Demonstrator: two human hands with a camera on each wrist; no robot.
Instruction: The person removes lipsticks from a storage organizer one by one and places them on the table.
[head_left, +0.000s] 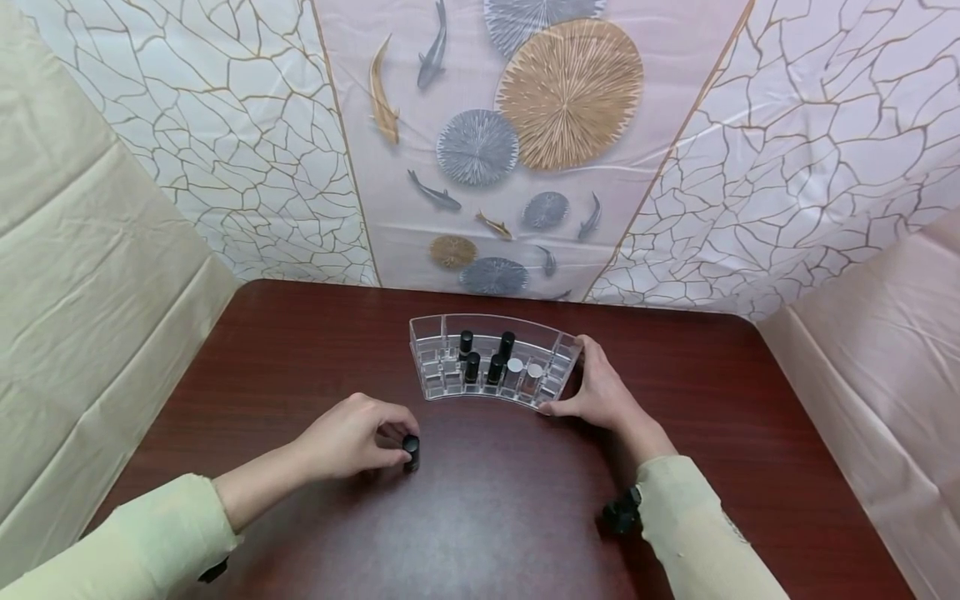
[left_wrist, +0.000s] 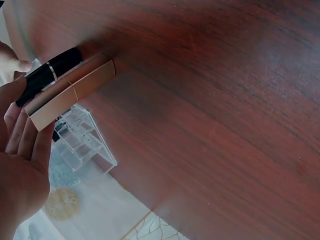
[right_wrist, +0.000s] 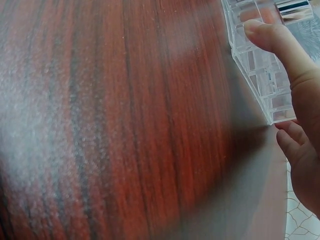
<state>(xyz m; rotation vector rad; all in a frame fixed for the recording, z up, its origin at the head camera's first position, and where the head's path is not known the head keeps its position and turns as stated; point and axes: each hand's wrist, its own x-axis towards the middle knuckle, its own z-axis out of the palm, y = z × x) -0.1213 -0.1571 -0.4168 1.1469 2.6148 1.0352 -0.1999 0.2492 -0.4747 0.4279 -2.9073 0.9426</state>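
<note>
My left hand [head_left: 356, 437] pinches a black lipstick tube [head_left: 411, 454] just above the table, left of and nearer than the clear lipstick organizer [head_left: 432, 360]. In the left wrist view this black tube [left_wrist: 42, 80] has a silver band, and a rose-gold, square-sided lipstick tube [left_wrist: 75, 92] lies alongside it against the fingers. My right hand [head_left: 600, 387] grips the organizer's right end, thumb at the front edge and fingers at the back corner. The right wrist view shows the thumb [right_wrist: 262, 32] over the organizer's compartments.
Several black-capped tubes [head_left: 472, 367] and two white-topped tubes [head_left: 514, 367] stand in the organizer's middle and right slots. The dark red wooden table [head_left: 495, 508] runs back to a patterned cloth backdrop [head_left: 480, 225], with pale cloth walls [head_left: 90, 275] at both sides.
</note>
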